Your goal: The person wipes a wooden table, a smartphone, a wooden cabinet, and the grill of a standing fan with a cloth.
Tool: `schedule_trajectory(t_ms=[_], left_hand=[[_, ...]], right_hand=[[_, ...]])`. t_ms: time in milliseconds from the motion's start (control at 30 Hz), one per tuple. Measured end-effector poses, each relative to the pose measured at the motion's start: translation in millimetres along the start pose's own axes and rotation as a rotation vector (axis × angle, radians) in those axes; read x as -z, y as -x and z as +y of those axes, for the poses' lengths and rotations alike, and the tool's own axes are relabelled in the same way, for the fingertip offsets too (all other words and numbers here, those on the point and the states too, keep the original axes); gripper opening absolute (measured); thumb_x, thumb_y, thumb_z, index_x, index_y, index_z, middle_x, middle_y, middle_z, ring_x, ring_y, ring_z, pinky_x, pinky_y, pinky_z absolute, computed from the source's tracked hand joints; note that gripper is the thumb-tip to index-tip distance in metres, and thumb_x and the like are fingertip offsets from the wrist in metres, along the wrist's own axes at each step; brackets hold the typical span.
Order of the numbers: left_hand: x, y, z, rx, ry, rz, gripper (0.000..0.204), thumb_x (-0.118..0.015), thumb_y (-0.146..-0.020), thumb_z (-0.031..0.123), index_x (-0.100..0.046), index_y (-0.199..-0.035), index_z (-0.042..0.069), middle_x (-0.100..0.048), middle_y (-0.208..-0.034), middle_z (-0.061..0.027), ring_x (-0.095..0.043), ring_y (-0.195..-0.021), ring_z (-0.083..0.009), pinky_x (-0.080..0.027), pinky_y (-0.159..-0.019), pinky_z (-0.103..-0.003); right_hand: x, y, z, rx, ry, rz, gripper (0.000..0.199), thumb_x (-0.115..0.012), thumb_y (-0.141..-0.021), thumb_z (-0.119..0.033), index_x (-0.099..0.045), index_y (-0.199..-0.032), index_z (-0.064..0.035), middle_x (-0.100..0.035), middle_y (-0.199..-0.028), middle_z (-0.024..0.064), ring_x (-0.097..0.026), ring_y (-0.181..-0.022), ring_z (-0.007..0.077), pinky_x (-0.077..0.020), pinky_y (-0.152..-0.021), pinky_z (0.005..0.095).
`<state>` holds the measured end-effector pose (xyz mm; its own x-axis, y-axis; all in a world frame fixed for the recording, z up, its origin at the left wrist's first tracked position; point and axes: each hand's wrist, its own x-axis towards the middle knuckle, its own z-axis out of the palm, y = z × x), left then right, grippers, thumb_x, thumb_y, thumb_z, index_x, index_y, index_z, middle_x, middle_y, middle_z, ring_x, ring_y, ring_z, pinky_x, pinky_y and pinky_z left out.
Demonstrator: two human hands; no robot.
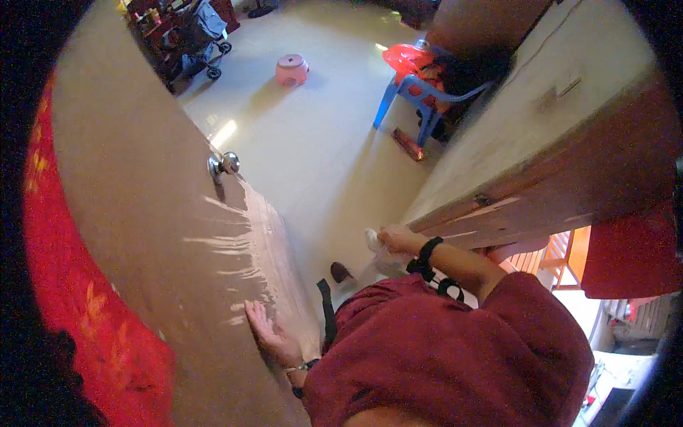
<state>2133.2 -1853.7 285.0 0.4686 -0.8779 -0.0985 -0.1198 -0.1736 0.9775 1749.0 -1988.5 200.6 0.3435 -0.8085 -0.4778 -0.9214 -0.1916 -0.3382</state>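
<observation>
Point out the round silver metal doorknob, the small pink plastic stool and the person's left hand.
Round silver metal doorknob (pixel 230 163), head view, knob face.
Small pink plastic stool (pixel 292 71), head view, side wall.
Left hand (pixel 273 336), head view, middle of the hand.

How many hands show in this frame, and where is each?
2: the left hand is at the brown door, by its pale peeled patch; the right hand, farther right, holds a white item, unclear what. None seem hidden.

There are two bare hands (pixel 267 331) (pixel 400 240), one brown peeling door (pixel 156 213), one round silver metal doorknob (pixel 230 163), one round pink plastic stool (pixel 292 72), one blue plastic chair (pixel 418 91) and one dark wheeled stroller (pixel 191 62).
</observation>
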Motion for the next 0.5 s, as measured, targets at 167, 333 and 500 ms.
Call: schedule_trajectory(t_ms=[167, 333, 500], left_hand=[[-9.4, 11.0, -4.9, 0.036, -0.049, 0.089, 0.064, -0.051, -0.09, 0.005, -0.026, -0.149, 0.005, -0.046, -0.14, -0.0254, -0.048, -0.128, -0.0368, -0.041, -0.104, -0.044], [-6.3, 5.3, -1.5, 0.086, -0.11, 0.282, 0.056, -0.051, -0.093, 0.005, -0.033, -0.146, 0.005, -0.052, -0.133, -0.0257, -0.055, -0.122, -0.0333, -0.046, -0.098, -0.041], [2.1, -4.0, -18.1, 0.264, -0.36, 0.238, 0.044, -0.053, -0.094, 0.004, -0.044, -0.136, -0.005, -0.06, -0.12, -0.0266, -0.062, -0.11, -0.031, -0.05, -0.093, -0.038]], right_hand=[[48.2, -22.1, -29.0, 0.255, 0.107, -0.041, 0.014, -0.06, -0.072, -0.011, -0.066, -0.084, -0.0046, -0.064, -0.085, 0.0159, -0.062, -0.077, 0.0377, -0.0501, -0.067, 0.0448], [17.8, -62.4, 2.1, 0.152, 0.119, -0.21, 0.017, -0.063, -0.074, -0.017, -0.067, -0.084, -0.0047, -0.067, -0.084, 0.0161, -0.064, -0.078, 0.0361, -0.0516, -0.067, 0.0446], [38.0, -71.7, 37.2, 0.084, 0.206, -0.333, 0.02, -0.065, -0.073, -0.019, -0.069, -0.085, -0.0045, -0.068, -0.084, 0.0173, -0.066, -0.078, 0.0358, -0.0516, -0.067, 0.0456]])
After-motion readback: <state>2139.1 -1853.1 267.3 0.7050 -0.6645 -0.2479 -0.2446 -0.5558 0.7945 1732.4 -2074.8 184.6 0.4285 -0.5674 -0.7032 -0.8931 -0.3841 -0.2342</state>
